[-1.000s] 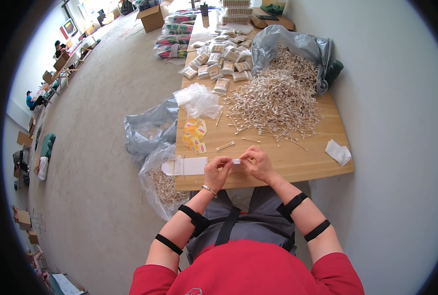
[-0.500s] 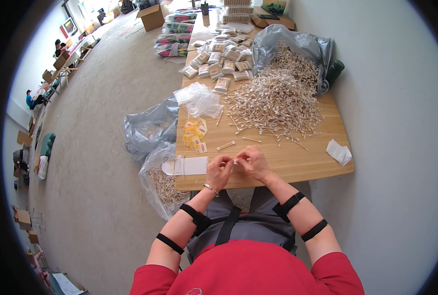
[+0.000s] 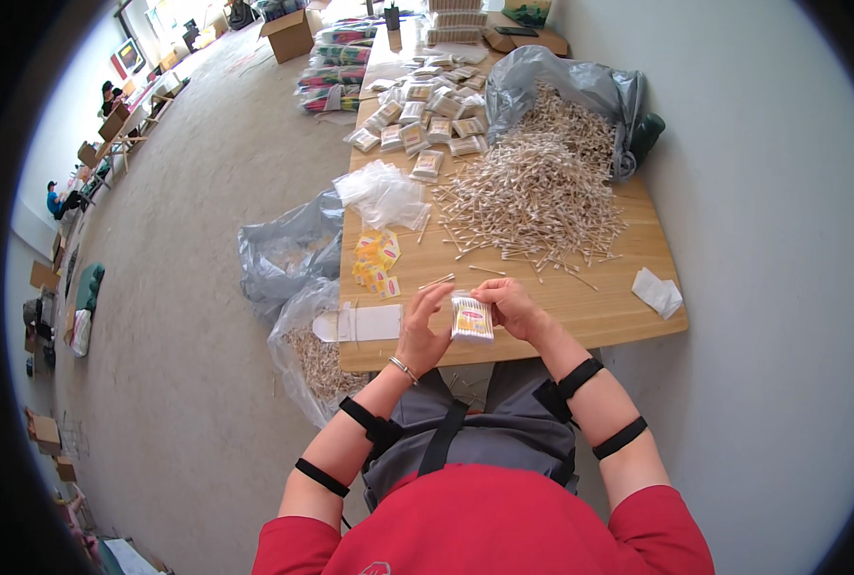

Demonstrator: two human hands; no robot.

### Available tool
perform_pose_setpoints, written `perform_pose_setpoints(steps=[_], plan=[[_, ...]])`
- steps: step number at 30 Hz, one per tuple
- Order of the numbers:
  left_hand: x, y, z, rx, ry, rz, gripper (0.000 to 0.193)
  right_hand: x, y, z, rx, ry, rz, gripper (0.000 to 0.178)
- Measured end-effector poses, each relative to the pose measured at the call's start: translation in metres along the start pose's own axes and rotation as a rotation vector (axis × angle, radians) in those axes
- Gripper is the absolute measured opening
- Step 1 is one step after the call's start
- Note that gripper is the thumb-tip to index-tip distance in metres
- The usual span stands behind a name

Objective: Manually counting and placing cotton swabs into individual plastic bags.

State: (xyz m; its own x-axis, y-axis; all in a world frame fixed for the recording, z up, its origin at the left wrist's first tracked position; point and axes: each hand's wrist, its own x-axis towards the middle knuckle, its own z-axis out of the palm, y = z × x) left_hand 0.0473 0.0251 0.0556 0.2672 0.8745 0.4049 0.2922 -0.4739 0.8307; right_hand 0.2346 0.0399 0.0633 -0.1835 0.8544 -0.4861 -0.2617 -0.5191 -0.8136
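Here's the right hand (image 3: 509,307), fingers pinching a clear swab packet (image 3: 472,320) by its upper corner, over the desk's (image 3: 600,311) near edge; the left hand (image 3: 420,332) hovers alongside, fingers spread.

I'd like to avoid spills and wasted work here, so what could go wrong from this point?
The packet of swabs might slip: the right hand seems to grip it only near its upper right corner, while the left hand is open beside it.

The yellow labels lie loose near the left side of the table, so a bump could knock some off.

A stray swab lies just beyond the hands and could get brushed aside.
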Motion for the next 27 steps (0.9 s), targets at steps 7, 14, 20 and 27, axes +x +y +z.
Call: perform_pose_setpoints(steps=[7,14,20,27], plan=[[0.008,0.015,-0.004,-0.083,-0.119,0.16,0.033,-0.002,0.01,0.001,0.118,-0.149,0.155,0.006],[0.007,0.031,-0.002,-0.19,-0.11,-0.013,0.029,-0.006,0.015,0.008,0.192,-0.222,0.226,0.016],[0.007,0.028,-0.004,-0.185,-0.204,-0.011,0.029,-0.012,0.011,0.023,0.134,-0.146,0.249,0.018],[0.003,0.004,-0.015,-0.172,-0.299,0.057,0.036,0.003,0.026,0.015,0.019,-0.089,0.28,0.01]])
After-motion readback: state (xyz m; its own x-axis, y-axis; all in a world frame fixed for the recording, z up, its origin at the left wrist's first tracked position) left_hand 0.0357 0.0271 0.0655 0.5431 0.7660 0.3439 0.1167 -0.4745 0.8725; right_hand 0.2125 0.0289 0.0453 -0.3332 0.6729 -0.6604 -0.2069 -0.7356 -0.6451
